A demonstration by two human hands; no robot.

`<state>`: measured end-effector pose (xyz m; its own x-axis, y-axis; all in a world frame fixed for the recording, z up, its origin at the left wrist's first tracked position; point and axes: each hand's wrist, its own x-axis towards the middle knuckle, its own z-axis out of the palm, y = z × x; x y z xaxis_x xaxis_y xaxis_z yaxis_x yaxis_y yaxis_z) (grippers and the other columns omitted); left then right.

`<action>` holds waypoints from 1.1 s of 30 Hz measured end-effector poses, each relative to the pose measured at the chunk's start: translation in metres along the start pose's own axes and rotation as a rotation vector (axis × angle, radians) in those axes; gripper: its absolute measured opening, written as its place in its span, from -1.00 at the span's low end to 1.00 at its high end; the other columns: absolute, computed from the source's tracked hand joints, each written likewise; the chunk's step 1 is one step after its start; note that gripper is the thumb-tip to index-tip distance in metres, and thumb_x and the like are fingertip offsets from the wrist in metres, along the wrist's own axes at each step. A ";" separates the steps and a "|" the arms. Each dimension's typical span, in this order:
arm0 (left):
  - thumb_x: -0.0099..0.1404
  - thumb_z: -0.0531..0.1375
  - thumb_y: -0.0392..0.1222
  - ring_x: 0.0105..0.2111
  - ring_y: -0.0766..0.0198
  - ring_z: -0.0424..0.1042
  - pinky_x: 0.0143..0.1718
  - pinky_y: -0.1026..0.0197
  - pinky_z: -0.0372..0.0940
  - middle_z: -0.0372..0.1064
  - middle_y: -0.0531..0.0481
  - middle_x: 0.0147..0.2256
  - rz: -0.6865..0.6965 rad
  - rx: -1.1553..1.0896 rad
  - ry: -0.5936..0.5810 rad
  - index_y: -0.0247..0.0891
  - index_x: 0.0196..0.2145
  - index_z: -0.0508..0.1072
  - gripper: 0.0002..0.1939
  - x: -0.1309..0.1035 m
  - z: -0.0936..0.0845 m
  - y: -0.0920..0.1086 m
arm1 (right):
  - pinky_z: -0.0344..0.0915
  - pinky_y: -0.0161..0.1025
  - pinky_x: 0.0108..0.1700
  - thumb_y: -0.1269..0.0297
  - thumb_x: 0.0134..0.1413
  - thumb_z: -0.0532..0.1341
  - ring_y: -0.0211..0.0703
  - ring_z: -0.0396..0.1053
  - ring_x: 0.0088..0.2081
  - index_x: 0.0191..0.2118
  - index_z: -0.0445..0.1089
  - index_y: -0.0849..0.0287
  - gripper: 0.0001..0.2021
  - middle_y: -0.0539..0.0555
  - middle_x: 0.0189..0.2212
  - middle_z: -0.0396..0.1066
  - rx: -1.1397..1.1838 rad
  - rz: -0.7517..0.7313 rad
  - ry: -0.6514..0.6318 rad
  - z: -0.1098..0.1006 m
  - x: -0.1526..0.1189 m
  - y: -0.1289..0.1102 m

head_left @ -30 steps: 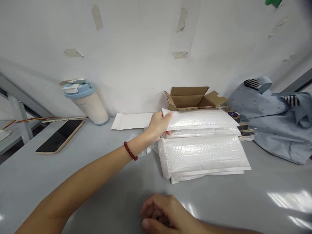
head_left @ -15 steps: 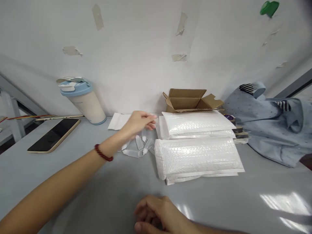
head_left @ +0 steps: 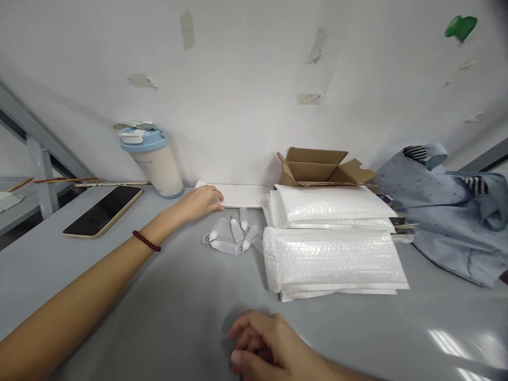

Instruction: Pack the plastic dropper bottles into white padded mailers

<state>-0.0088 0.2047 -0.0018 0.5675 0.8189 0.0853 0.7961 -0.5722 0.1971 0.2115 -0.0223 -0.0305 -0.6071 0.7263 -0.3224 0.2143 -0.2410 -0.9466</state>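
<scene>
My left hand (head_left: 200,202) lies at the left part of a flat white strip-like stack (head_left: 244,196) along the wall. Its fingers touch the white surface; the thumb is near the front edge, slightly apart from them. Just in front are several small translucent squeeze bottles (head_left: 224,246) with tethered caps, lying loose. My right hand (head_left: 270,344) hovers or rests low over the near table, fingers loosely curled with a gap to the thumb and nothing visible in it. Beyond it lie two piles of white bubble mailers (head_left: 337,259), one behind the other.
An open cardboard box (head_left: 317,170) stands behind the mailers. A blue-lidded tumbler (head_left: 156,166) and a phone (head_left: 103,210) are on the left of the grey table (head_left: 170,317). Light blue cloth (head_left: 444,222) is heaped on the right.
My left hand has moved left and down from beside the mailers onto the white stack, uncovering the bottles. My right hand stays low and curled. The view has shifted slightly.
</scene>
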 end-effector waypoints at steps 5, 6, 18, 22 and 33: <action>0.33 -0.03 -0.17 -0.09 0.06 0.42 -0.14 0.15 0.28 0.44 -0.16 -0.05 0.005 0.084 0.019 -0.26 -0.02 0.47 -0.62 -0.003 0.003 0.005 | 0.13 -0.46 -0.55 0.09 0.05 0.22 -0.39 0.27 -0.54 -0.16 0.32 0.27 -0.65 -0.01 -0.50 0.32 0.002 -0.020 -0.017 -0.001 0.001 0.005; 0.34 -0.03 -0.17 -0.09 0.07 0.42 -0.14 0.16 0.28 0.45 -0.14 -0.06 0.014 0.091 0.017 -0.24 -0.04 0.48 -0.63 -0.003 0.003 0.004 | 0.13 -0.45 -0.54 0.07 0.05 0.22 -0.39 0.25 -0.54 -0.16 0.31 0.27 -0.64 0.00 -0.50 0.33 0.006 -0.021 -0.022 -0.001 0.002 0.006; 0.27 -0.01 -0.42 -0.03 0.07 0.39 -0.16 0.19 0.31 0.44 -0.14 -0.06 0.011 0.233 0.036 -0.22 0.00 0.45 -0.59 -0.004 0.005 0.007 | 0.13 -0.46 -0.53 0.02 0.05 0.23 -0.39 0.25 -0.51 -0.15 0.30 0.31 -0.58 0.04 -0.47 0.35 0.022 -0.024 -0.032 -0.002 0.004 0.011; 0.28 -0.08 -0.49 -0.15 -0.02 0.46 -0.25 0.10 0.32 0.45 -0.26 -0.15 -0.103 0.288 0.131 -0.28 0.06 0.40 -0.52 -0.001 0.000 0.016 | 0.11 -0.47 -0.55 -0.01 0.05 0.23 -0.41 0.24 -0.53 -0.16 0.29 0.27 -0.58 0.03 -0.47 0.35 0.016 -0.017 -0.038 -0.001 0.004 0.012; 0.38 -0.10 -0.25 -0.01 0.05 0.44 0.01 0.03 0.31 0.45 -0.10 0.01 -0.153 0.102 0.511 -0.18 0.07 0.40 -0.58 -0.073 -0.015 0.012 | 0.18 -0.41 -0.53 -0.22 0.05 0.17 -0.38 0.28 -0.55 -0.17 0.31 0.26 -0.45 0.00 -0.51 0.34 0.098 -0.005 -0.010 0.000 0.002 0.004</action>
<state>-0.0443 0.1384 0.0088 0.2894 0.7956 0.5323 0.8923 -0.4256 0.1509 0.2114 -0.0219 -0.0344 -0.6158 0.7214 -0.3169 0.1356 -0.2991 -0.9445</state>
